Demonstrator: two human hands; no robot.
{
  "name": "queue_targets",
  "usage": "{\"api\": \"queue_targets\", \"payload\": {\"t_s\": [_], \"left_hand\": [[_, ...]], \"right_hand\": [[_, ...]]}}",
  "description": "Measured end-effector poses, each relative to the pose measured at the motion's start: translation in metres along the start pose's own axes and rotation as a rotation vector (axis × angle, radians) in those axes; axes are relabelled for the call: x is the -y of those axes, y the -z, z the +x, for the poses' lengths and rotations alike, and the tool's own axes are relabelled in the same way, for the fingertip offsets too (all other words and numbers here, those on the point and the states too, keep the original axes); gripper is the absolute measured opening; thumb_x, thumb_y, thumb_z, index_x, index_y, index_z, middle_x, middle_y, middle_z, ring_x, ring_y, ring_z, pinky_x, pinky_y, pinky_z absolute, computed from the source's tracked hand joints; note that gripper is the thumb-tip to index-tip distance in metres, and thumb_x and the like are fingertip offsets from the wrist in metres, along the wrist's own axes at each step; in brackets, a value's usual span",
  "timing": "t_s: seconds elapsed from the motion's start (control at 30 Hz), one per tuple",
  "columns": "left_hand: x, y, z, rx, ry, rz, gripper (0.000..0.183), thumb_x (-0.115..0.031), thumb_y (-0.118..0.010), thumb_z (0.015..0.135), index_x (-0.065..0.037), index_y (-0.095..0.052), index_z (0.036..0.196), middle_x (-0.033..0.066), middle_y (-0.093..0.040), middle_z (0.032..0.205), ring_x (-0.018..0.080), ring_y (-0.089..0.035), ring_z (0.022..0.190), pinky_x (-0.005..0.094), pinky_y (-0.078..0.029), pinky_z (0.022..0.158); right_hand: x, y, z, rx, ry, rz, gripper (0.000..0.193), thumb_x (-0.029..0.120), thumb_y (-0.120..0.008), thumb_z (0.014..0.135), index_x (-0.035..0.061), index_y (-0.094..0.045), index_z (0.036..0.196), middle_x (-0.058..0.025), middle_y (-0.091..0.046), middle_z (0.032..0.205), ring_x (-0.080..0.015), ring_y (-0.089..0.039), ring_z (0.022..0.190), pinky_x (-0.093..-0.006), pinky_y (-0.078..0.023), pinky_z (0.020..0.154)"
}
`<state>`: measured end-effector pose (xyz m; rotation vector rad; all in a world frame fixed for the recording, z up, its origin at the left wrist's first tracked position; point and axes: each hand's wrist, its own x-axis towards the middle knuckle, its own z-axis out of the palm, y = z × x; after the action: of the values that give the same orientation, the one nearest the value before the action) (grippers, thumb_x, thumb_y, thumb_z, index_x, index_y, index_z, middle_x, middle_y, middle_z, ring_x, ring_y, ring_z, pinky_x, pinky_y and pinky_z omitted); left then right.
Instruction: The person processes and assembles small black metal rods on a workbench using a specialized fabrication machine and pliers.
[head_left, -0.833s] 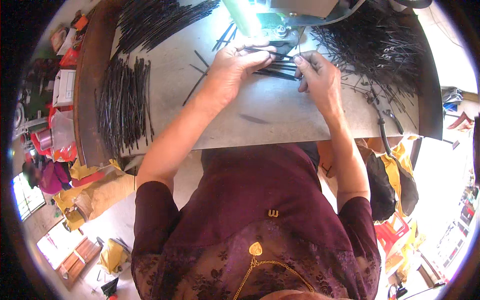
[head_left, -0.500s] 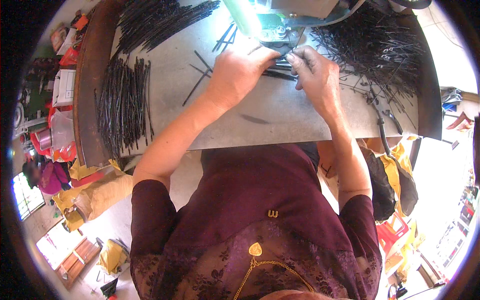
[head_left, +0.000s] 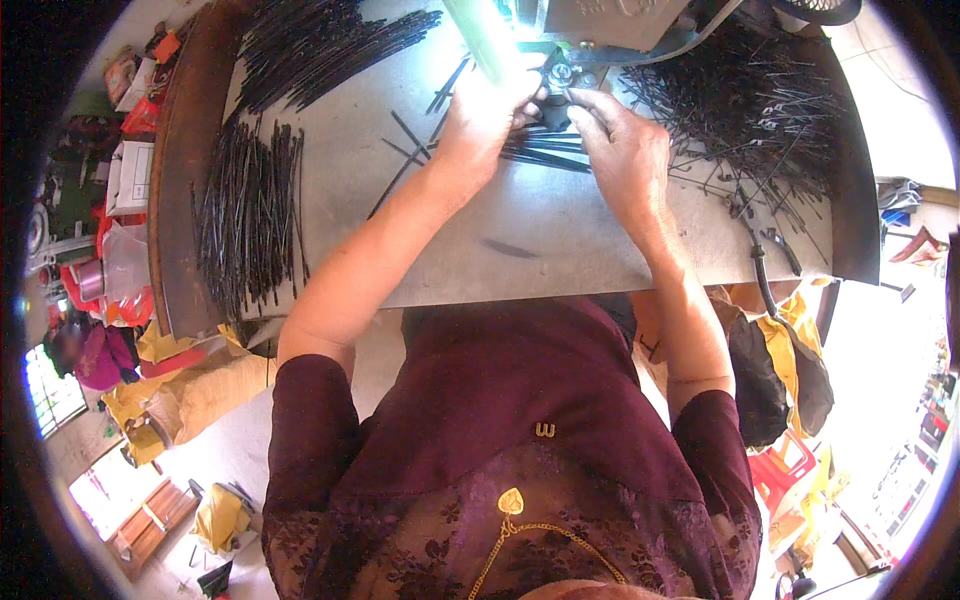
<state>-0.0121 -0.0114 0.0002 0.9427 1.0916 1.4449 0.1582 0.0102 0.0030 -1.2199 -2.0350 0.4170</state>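
I'm holding my left hand [head_left: 484,120] and right hand [head_left: 627,148] part-curled beside the metal machine head [head_left: 560,77], their grip being too hidden to tell. Thin, straight black rods [head_left: 545,152] are lying between them on the grey desk [head_left: 450,250], probably feeling light, springy, best pinched near an end.

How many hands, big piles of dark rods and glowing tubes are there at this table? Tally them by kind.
Hands: 2 (left hand, right hand)
Big piles: 3 (upper-left pile, left pile, right pile)
Glowing tube: 1
Total: 6
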Motion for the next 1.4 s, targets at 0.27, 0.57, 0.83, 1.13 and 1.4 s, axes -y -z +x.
{"api": "queue_targets", "payload": {"t_s": [0.27,0.57,0.83,1.13,1.4], "left_hand": [[0.006,0.007,0.008,0.041,0.1,-0.104,0.031,-0.01,-0.064,0.088,0.003,-0.06,0.116,0.0032,-0.063,0.09,0.0053,-0.051,0.07,0.0164,-0.039,0.056],[-0.001,0.008,0.006,0.088,0.146,-0.192,0.031,-0.008,-0.064,0.088,0.003,-0.059,0.116,0.0018,-0.061,0.086,0.0042,-0.05,0.067,0.0146,-0.034,0.05],[0.003,0.009,0.006,0.103,0.139,-0.125,0.032,-0.01,-0.063,0.088,0.003,-0.059,0.117,0.0021,-0.06,0.086,0.0039,-0.05,0.068,0.014,-0.034,0.05],[0.004,0.009,0.007,0.102,0.158,-0.143,0.034,-0.011,-0.063,0.089,0.003,-0.057,0.119,0.0018,-0.06,0.086,0.0037,-0.049,0.068,0.0138,-0.034,0.05],[0.002,0.006,0.008,0.104,0.179,-0.19,0.033,-0.007,-0.062,0.088,0.004,-0.057,0.119,0.0035,-0.061,0.085,0.0042,-0.049,0.066,0.0144,-0.035,0.05]], "right_hand": [[0.005,-0.001,0.0,-0.029,-0.021,-0.096,0.024,0.03,-0.059,0.088,0.0224,-0.065,0.11,-0.0124,-0.068,0.078,-0.0349,-0.066,0.068,-0.0455,-0.051,0.062],[0.008,0.0,0.001,-0.045,-0.005,-0.093,0.022,0.028,-0.059,0.089,0.0213,-0.064,0.109,-0.0129,-0.068,0.077,-0.0353,-0.066,0.067,-0.0454,-0.051,0.06],[0.01,-0.001,0.0,-0.048,-0.013,-0.116,0.021,0.027,-0.06,0.088,0.0209,-0.065,0.108,-0.0128,-0.068,0.075,-0.0346,-0.066,0.065,-0.0453,-0.051,0.059],[0.013,0.002,0.0,0.02,-0.048,-0.153,0.025,0.022,-0.062,0.089,0.0129,-0.066,0.112,-0.0147,-0.068,0.083,-0.0284,-0.068,0.071,-0.0354,-0.051,0.065],[0.006,-0.003,0.0,-0.089,0.037,-0.123,0.022,0.026,-0.059,0.089,0.0208,-0.065,0.108,-0.0119,-0.068,0.076,-0.0333,-0.066,0.064,-0.044,-0.051,0.058]]}}
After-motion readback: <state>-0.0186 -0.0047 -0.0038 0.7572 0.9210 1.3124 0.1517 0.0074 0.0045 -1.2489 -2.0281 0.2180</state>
